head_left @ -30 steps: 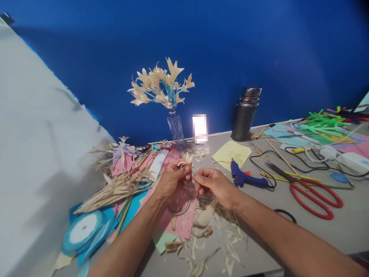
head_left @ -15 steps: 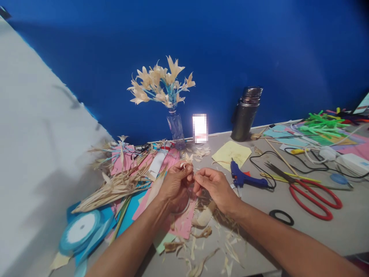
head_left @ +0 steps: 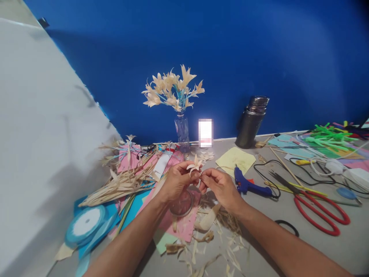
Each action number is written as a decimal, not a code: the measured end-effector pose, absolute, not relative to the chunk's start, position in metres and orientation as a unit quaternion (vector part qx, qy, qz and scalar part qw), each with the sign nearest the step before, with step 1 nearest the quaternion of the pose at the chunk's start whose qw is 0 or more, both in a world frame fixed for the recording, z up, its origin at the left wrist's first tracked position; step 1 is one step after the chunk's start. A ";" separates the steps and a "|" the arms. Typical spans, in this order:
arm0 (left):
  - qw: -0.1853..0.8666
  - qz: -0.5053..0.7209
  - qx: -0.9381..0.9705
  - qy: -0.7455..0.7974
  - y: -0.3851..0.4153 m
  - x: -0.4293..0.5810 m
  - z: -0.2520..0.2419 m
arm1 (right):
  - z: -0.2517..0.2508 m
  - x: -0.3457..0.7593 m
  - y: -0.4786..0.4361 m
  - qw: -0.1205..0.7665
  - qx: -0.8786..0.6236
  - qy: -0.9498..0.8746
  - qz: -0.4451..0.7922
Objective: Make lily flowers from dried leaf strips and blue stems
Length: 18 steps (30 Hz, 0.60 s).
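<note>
1. Grey worktop (head_left: pixel 259 219) is littered with husk scraps and coloured paper. Blue wall (head_left: pixel 245 54) runs behind it.
2. Left of the glue gun (head_left: pixel 249 185), the left hand (head_left: pixel 177 181) pinches a small husk flower (head_left: pixel 195 165). The right hand (head_left: pixel 220 188) is closed, fingertips at the flower's base.
3. Fingers hide the flower's stem, so I cannot tell whether the right hand grips it. Pipe cleaners (head_left: pixel 328 132), far right of the glue gun, are cut off at the edge.
4. Counts: one glue gun, one red scissors (head_left: pixel 319 209), one flask (head_left: pixel 252 122), one vase (head_left: pixel 182 132), one ribbon spool (head_left: pixel 86 223), two hands.
</note>
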<state>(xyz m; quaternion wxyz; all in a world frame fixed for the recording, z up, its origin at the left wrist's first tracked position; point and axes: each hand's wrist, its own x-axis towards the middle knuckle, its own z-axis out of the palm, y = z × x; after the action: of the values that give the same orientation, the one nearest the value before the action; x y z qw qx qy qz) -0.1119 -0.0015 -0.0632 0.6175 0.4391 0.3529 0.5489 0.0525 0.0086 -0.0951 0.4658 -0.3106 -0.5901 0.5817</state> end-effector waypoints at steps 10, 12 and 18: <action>0.595 0.539 0.463 0.375 0.004 -0.119 -0.070 | -0.091 0.051 0.005 0.434 -0.299 -0.599 0.603; 0.571 0.551 0.465 0.392 0.004 -0.117 -0.071 | -0.093 0.052 0.005 0.435 -0.310 -0.604 0.591; 0.545 0.562 0.461 0.418 0.000 -0.109 -0.070 | -0.093 0.052 0.003 0.447 -0.322 -0.602 0.578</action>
<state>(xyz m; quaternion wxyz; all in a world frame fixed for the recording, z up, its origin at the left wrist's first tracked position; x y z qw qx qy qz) -0.1092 0.0004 -0.0698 0.5453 0.4610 0.4176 0.5619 0.0522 0.0025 -0.0927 0.4467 -0.3223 -0.6024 0.5777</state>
